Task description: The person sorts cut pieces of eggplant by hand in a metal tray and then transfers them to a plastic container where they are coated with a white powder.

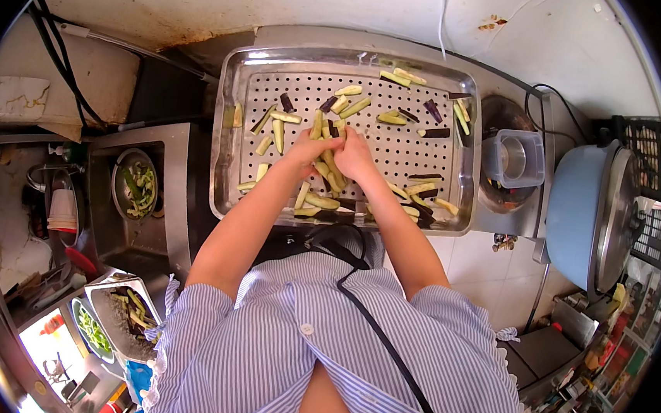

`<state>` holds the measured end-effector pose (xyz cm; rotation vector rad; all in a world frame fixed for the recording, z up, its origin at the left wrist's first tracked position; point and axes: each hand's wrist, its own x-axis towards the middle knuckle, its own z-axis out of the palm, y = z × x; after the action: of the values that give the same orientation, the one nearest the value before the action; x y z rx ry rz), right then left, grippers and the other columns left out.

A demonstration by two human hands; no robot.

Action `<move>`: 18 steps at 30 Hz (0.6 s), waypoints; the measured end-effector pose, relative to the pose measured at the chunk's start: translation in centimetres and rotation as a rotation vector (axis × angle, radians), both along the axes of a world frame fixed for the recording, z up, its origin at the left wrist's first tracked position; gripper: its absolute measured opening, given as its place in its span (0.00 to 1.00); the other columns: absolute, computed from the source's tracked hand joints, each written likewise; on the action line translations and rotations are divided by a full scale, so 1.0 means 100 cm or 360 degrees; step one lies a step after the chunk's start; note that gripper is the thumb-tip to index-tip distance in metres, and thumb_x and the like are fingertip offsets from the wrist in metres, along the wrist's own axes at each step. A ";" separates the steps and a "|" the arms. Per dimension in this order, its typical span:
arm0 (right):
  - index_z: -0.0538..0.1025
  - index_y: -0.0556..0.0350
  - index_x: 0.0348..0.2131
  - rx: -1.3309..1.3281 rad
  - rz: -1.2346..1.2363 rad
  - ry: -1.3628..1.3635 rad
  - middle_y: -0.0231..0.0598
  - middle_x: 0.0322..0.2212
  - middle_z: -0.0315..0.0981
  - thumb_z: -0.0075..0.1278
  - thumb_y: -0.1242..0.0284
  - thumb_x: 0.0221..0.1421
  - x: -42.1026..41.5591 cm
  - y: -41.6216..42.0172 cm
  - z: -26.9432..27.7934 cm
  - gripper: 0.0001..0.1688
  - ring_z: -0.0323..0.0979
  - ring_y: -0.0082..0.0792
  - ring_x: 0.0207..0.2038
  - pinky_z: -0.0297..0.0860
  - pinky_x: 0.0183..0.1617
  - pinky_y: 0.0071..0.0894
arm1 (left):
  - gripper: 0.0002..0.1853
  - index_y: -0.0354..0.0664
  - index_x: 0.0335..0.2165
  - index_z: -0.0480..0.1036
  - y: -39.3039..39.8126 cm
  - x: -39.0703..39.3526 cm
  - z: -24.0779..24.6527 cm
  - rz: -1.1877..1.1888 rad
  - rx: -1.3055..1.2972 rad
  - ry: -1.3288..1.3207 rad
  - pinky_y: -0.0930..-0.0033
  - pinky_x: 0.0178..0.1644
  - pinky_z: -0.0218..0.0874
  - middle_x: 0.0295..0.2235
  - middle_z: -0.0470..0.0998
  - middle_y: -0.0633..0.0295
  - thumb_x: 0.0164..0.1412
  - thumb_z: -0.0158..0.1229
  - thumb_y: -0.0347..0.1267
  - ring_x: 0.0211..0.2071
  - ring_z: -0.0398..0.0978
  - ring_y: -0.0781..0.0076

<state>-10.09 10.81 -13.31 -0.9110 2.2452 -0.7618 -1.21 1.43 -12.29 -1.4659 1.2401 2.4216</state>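
Note:
A rectangular perforated metal tray (393, 147) lies before me with cut eggplant strips scattered over it, dark purple skin and pale flesh showing. Near its middle my left hand (311, 150) and my right hand (355, 153) come together around a bunch of eggplant strips (329, 163). Some of these strips stick out above the hands and others lie below and between them. More eggplant strips (325, 202) rest along the tray's near edge, and a few eggplant pieces (396, 78) are at its far right. The fingertips are partly hidden among the strips.
At the left is a steel sink (177, 194) with a metal bowl (116, 181) of cut greens. Lower left, a metal container (105, 328) holds eggplant strips beside a bowl of green vegetables (93, 330). A clear plastic container (535, 158) and a large blue pot (574, 214) stand at the right.

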 end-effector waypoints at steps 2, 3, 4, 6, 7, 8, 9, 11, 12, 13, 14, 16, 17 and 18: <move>0.61 0.64 0.47 -0.0057 -0.0019 -0.0105 0.57 0.41 0.63 0.42 0.72 0.49 0.002 -0.006 0.001 0.25 0.64 0.53 0.43 0.60 0.50 0.41 | 0.21 0.45 0.41 0.64 -0.001 0.001 -0.004 0.0100 0.0065 0.0045 0.49 0.32 0.64 0.33 0.72 0.60 0.48 0.61 0.35 0.35 0.71 0.64; 0.63 0.63 0.45 -0.0082 0.0018 -0.0132 0.56 0.40 0.63 0.42 0.72 0.49 0.004 -0.006 0.004 0.22 0.63 0.53 0.43 0.60 0.49 0.41 | 0.20 0.45 0.40 0.65 -0.001 0.000 -0.006 0.0116 0.0098 0.0043 0.49 0.32 0.64 0.33 0.72 0.59 0.49 0.60 0.36 0.35 0.71 0.64; 0.64 0.63 0.42 -0.0106 0.0056 -0.0159 0.56 0.40 0.63 0.42 0.72 0.49 0.008 -0.007 0.008 0.20 0.63 0.52 0.43 0.60 0.48 0.42 | 0.19 0.45 0.40 0.66 -0.001 0.000 -0.009 0.0133 0.0132 0.0041 0.49 0.32 0.64 0.33 0.72 0.59 0.50 0.59 0.37 0.35 0.71 0.64; 0.66 0.62 0.36 -0.0237 0.0028 -0.0133 0.54 0.38 0.64 0.43 0.72 0.48 0.018 -0.008 0.012 0.14 0.63 0.53 0.41 0.61 0.45 0.43 | 0.16 0.42 0.36 0.68 -0.002 0.001 -0.011 0.0174 0.0183 0.0087 0.52 0.35 0.64 0.33 0.72 0.58 0.52 0.57 0.40 0.35 0.71 0.64; 0.66 0.62 0.36 -0.0297 0.0038 -0.0146 0.53 0.38 0.64 0.44 0.72 0.48 0.020 -0.006 0.014 0.14 0.63 0.52 0.41 0.61 0.45 0.42 | 0.16 0.41 0.36 0.69 -0.002 0.003 -0.012 0.0239 0.0248 0.0179 0.54 0.36 0.64 0.33 0.73 0.57 0.52 0.57 0.39 0.35 0.71 0.64; 0.66 0.61 0.36 -0.0357 0.0048 -0.0161 0.52 0.37 0.64 0.45 0.72 0.48 0.020 -0.002 0.017 0.15 0.63 0.52 0.40 0.61 0.45 0.42 | 0.15 0.40 0.35 0.69 -0.001 0.005 -0.013 0.0306 0.0313 0.0271 0.55 0.37 0.64 0.33 0.73 0.57 0.52 0.56 0.39 0.34 0.71 0.64; 0.66 0.61 0.37 -0.0419 0.0054 -0.0180 0.51 0.37 0.64 0.45 0.72 0.48 0.021 0.001 0.021 0.15 0.63 0.52 0.40 0.61 0.44 0.41 | 0.15 0.39 0.35 0.69 0.000 0.008 -0.007 0.0369 0.0374 0.0359 0.56 0.37 0.64 0.33 0.73 0.57 0.53 0.56 0.38 0.34 0.71 0.64; 0.68 0.58 0.40 -0.0613 0.0087 -0.0053 0.47 0.35 0.67 0.46 0.74 0.50 0.023 0.009 0.024 0.16 0.66 0.46 0.38 0.63 0.43 0.35 | 0.13 0.37 0.35 0.69 0.001 0.011 0.004 0.0483 0.0386 0.0581 0.63 0.38 0.65 0.32 0.73 0.58 0.53 0.56 0.34 0.33 0.72 0.65; 0.68 0.57 0.40 -0.0690 0.0151 0.0057 0.47 0.35 0.67 0.46 0.74 0.50 0.021 0.013 0.038 0.16 0.66 0.46 0.38 0.63 0.43 0.34 | 0.13 0.37 0.35 0.69 0.001 0.013 0.007 0.0532 0.0331 0.0655 0.64 0.38 0.65 0.32 0.73 0.58 0.52 0.56 0.33 0.33 0.72 0.65; 0.68 0.57 0.41 -0.0766 0.0210 0.0170 0.46 0.36 0.67 0.46 0.75 0.50 0.017 0.016 0.047 0.16 0.66 0.45 0.37 0.63 0.43 0.33 | 0.13 0.37 0.35 0.69 0.002 0.013 0.013 0.0576 0.0277 0.0729 0.65 0.38 0.66 0.32 0.73 0.58 0.52 0.56 0.32 0.33 0.73 0.66; 0.69 0.59 0.40 -0.0803 0.0265 0.0280 0.43 0.36 0.68 0.46 0.75 0.49 0.010 0.018 0.051 0.15 0.65 0.41 0.41 0.62 0.44 0.37 | 0.11 0.35 0.34 0.69 0.002 0.013 0.019 0.0650 0.0190 0.0708 0.68 0.37 0.66 0.30 0.74 0.57 0.50 0.57 0.29 0.33 0.73 0.66; 0.68 0.59 0.40 -0.0903 0.0024 -0.0030 0.40 0.35 0.69 0.46 0.72 0.51 -0.005 0.018 0.059 0.15 0.66 0.37 0.41 0.62 0.44 0.35 | 0.10 0.34 0.33 0.69 0.000 0.014 0.034 0.0499 0.0078 0.0716 0.68 0.36 0.66 0.28 0.74 0.57 0.49 0.56 0.27 0.31 0.73 0.67; 0.68 0.59 0.40 -0.0947 -0.0093 -0.0188 0.39 0.35 0.69 0.47 0.71 0.52 -0.013 0.016 0.061 0.16 0.66 0.35 0.41 0.62 0.44 0.34 | 0.10 0.34 0.32 0.69 -0.002 0.015 0.042 0.0426 0.0022 0.0717 0.68 0.36 0.66 0.28 0.74 0.57 0.49 0.56 0.26 0.31 0.73 0.67; 0.67 0.59 0.43 -0.1110 -0.0223 -0.0771 0.38 0.36 0.69 0.47 0.68 0.54 -0.022 0.011 0.051 0.18 0.67 0.30 0.41 0.63 0.44 0.29 | 0.09 0.33 0.31 0.70 0.000 0.010 0.051 0.0338 -0.0048 0.0691 0.69 0.35 0.66 0.26 0.74 0.56 0.48 0.55 0.25 0.29 0.73 0.69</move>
<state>-12.24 11.89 -8.24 -0.7496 1.6310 -1.6883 -0.17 1.40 -7.17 -1.1658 1.2433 2.9930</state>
